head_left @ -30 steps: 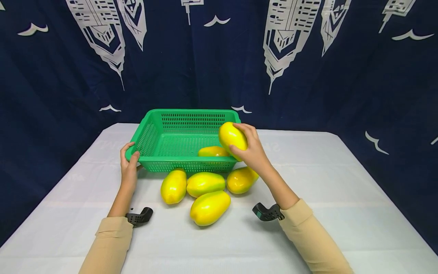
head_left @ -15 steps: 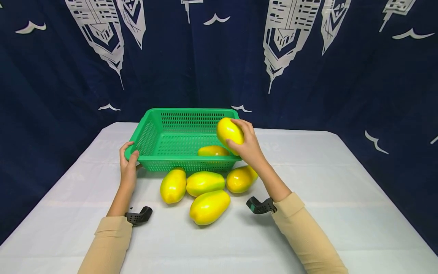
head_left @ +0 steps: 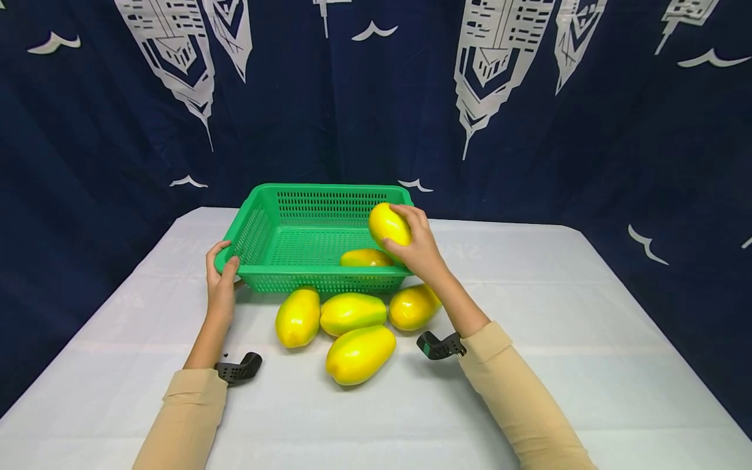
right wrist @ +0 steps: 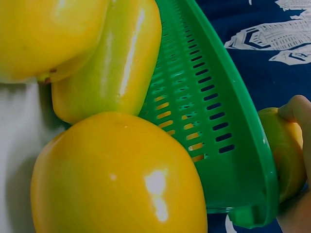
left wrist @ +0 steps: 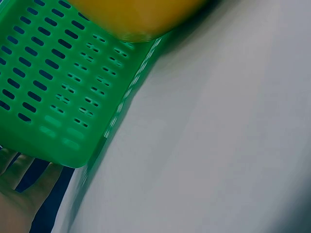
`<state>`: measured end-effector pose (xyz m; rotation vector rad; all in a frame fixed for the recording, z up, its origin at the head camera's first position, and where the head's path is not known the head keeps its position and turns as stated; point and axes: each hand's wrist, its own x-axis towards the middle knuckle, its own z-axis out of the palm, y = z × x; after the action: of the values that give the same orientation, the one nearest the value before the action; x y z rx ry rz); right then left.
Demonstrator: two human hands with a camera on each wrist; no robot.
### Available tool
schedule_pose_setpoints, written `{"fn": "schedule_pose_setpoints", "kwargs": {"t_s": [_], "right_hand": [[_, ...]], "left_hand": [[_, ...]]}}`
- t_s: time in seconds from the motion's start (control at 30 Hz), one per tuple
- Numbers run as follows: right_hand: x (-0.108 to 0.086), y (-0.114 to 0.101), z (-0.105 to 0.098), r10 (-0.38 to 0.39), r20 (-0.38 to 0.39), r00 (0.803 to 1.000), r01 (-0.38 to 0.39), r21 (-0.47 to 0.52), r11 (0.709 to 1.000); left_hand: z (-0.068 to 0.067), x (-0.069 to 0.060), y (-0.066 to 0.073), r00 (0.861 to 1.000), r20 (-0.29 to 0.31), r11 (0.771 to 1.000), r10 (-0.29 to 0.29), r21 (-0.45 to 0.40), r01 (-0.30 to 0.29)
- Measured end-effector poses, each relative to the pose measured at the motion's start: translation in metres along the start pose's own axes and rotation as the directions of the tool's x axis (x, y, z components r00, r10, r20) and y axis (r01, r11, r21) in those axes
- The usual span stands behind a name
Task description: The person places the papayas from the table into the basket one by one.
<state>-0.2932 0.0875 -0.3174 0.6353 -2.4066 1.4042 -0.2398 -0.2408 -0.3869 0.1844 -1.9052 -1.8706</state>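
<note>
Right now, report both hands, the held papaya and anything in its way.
Left hand grips green perforated basket by near-left corner. Right hand holds papaya at basket's right end. Possible obstacle: second papaya inside, close by. Four papayas outside, in front.

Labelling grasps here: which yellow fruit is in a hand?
The yellow fruit in the right hand, at the right end of the green basket. Ungripped are one fruit inside the basket and four fruits on the table.

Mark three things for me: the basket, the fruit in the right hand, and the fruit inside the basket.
Basket [head_left: 294, 269]: head view, on its near rim.
Held fruit [head_left: 385, 223]: head view, middle of its exposed side.
Inside fruit [head_left: 365, 258]: head view, on its top, showing above the near rim.
</note>
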Motion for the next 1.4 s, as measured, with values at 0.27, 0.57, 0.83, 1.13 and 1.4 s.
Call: {"fn": "schedule_pose_setpoints", "kwargs": {"t_s": [0.27,0.57,0.83,1.13,1.4], "right_hand": [[0.0067,0.0035,0.0070,-0.016,0.037,0.999,0.019,-0.075,0.997],[0.0077,0.0012,0.0094,-0.009,0.094,0.996,0.026,-0.182,0.983],[0.0059,0.0007,0.0094,0.039,0.146,0.989,0.002,-0.268,0.963],[0.0034,0.0024,0.0084,0.038,0.114,0.993,-0.007,-0.257,0.966],[-0.0005,0.0029,0.0064,0.033,0.098,0.995,-0.007,-0.259,0.966]], "left_hand": [[-0.0002,0.0013,0.0004,1.000,-0.006,1.000,0.004,0.013,-0.003],[0.0004,-0.0013,0.0015,1.000,-0.010,1.000,0.001,-0.003,-0.002],[0.0005,-0.0018,0.0009,1.000,0.001,0.999,-0.002,-0.035,0.002],[-0.0001,-0.0004,-0.0022,1.000,0.002,0.999,0.003,-0.033,-0.003],[0.0006,-0.0003,-0.0005,1.000,0.007,1.000,0.007,-0.018,-0.007]]}}
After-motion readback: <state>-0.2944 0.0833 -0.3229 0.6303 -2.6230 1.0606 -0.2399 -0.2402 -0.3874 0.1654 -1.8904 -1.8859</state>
